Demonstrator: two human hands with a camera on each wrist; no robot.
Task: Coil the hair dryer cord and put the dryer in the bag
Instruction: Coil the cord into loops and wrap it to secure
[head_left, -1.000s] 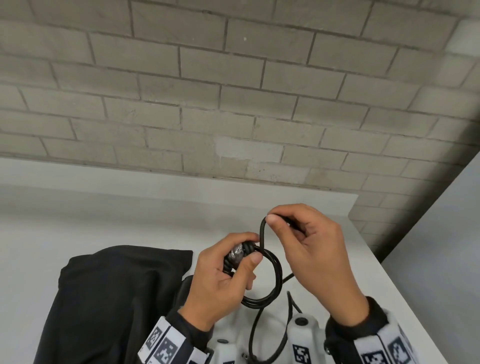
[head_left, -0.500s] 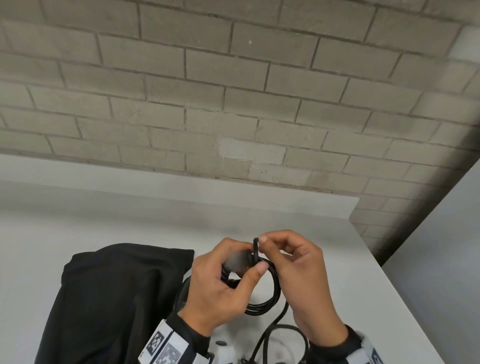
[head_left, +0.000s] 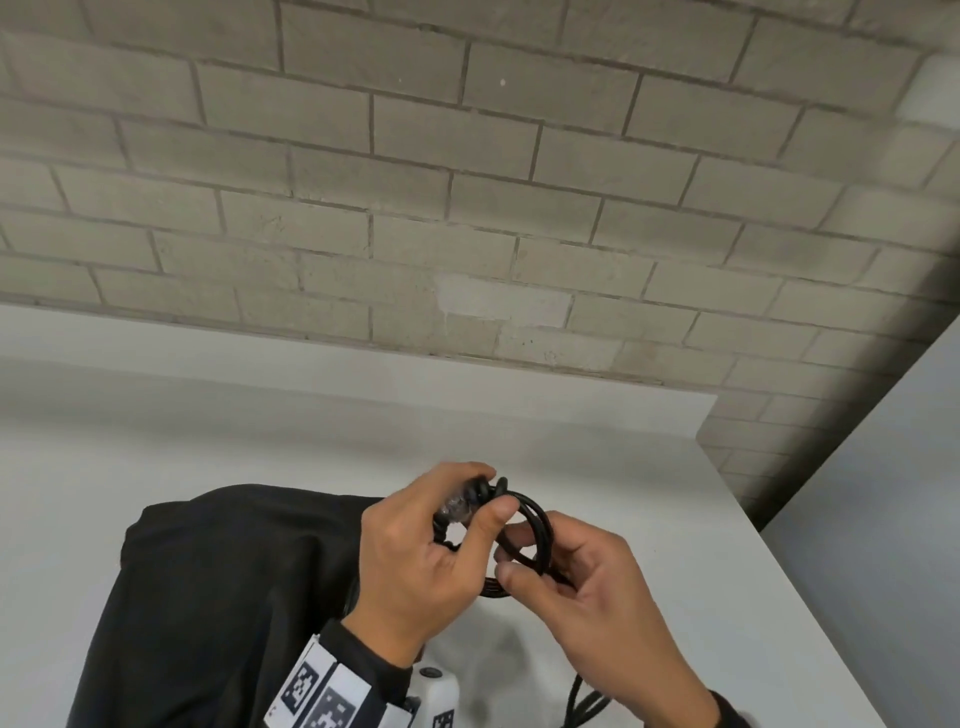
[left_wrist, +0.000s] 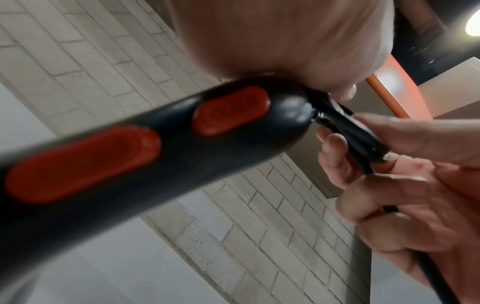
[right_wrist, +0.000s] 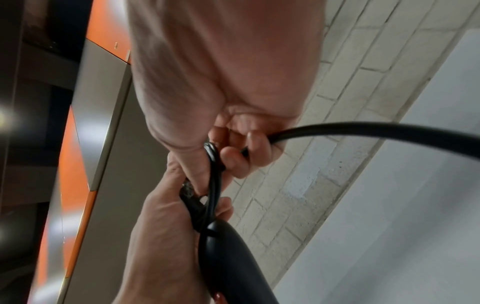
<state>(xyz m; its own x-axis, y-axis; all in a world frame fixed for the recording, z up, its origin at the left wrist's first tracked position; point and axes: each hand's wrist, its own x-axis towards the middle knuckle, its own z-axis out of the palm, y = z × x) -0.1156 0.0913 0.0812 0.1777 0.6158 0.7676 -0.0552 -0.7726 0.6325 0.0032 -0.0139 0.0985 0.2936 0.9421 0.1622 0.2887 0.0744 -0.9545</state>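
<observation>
My left hand grips the end of the black hair dryer handle, which has two red buttons, and pins the coiled black cord against it with the thumb. Just to its right, my right hand pinches the lower part of the cord loops. From that hand the loose cord trails away, down towards me. The black fabric bag lies on the white table to the left of both hands. The dryer's body is hidden below my left hand.
A grey brick wall stands behind the table. The table's right edge runs close to my right hand, with a grey floor beyond it.
My right hand brought the raised cord loop down onto the coil at the handle end, then slid lower along the loops. My left hand stayed on the handle.
</observation>
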